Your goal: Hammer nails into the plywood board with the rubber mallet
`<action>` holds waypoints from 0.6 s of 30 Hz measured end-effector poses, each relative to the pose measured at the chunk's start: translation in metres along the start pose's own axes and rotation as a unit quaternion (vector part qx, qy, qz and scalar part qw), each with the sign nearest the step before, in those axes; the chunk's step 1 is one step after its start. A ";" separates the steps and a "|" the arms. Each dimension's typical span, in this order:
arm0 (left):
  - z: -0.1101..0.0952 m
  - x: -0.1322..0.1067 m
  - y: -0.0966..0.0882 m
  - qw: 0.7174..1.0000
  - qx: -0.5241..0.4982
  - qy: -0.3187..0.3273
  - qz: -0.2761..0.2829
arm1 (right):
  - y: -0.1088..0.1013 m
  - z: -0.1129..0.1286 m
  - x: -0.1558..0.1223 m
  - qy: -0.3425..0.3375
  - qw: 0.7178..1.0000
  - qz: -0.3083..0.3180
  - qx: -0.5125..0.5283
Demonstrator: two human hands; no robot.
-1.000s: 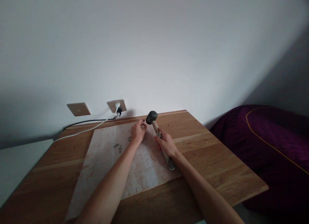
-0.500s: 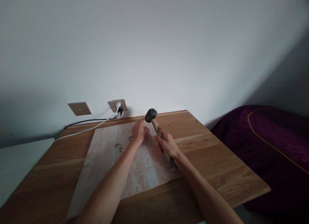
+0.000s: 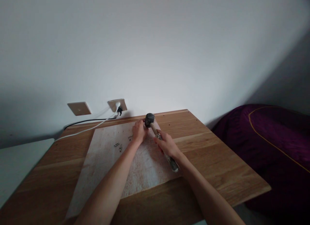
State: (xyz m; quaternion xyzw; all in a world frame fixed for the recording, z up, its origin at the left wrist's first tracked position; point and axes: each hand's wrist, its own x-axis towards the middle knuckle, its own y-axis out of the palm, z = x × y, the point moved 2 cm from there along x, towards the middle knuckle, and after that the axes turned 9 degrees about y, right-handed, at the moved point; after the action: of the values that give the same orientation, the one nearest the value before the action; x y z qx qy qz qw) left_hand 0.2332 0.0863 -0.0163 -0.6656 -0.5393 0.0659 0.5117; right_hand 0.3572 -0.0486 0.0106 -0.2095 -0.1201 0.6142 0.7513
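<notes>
My right hand [image 3: 168, 144] is wrapped round the handle of a mallet [image 3: 149, 120] with a dark head and a pale wooden shaft. The mallet's head is low over the far edge of a whitish, worn board [image 3: 104, 167], right beside the fingers of my left hand [image 3: 139, 131]. My left hand rests on the board with its fingers drawn together; the mallet head hides whatever is between them. Several small metal screw-like pieces [image 3: 120, 148] lie loose on the board, left of my left wrist.
Under the board is a wooden tabletop [image 3: 218, 163] with small holes along its far edge. A wall socket [image 3: 123, 105] with plugs, and a white cable [image 3: 82, 132], are at the back left. A purple padded item [image 3: 242, 131] stands at the right.
The mallet head has come down and slightly left, close to my left fingers, covering the small thing that showed there. My left hand has stayed nearly in place.
</notes>
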 end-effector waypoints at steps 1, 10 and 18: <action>0.000 0.000 0.000 1.000 -0.001 0.000 0.002 | 0.001 0.000 0.000 0.001 1.000 -0.005 0.002; -0.002 0.000 -0.003 1.000 -0.011 -0.007 0.004 | 0.000 0.002 -0.001 0.012 1.000 -0.019 0.018; 0.001 0.002 -0.001 0.996 -0.073 -0.040 -0.013 | 0.001 -0.001 0.001 0.017 0.998 -0.046 0.045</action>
State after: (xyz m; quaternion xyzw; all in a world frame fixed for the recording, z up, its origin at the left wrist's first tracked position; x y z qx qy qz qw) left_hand 0.2321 0.0881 -0.0152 -0.6911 -0.5711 0.0466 0.4405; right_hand 0.3572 -0.0479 0.0089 -0.1804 -0.0887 0.5803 0.7892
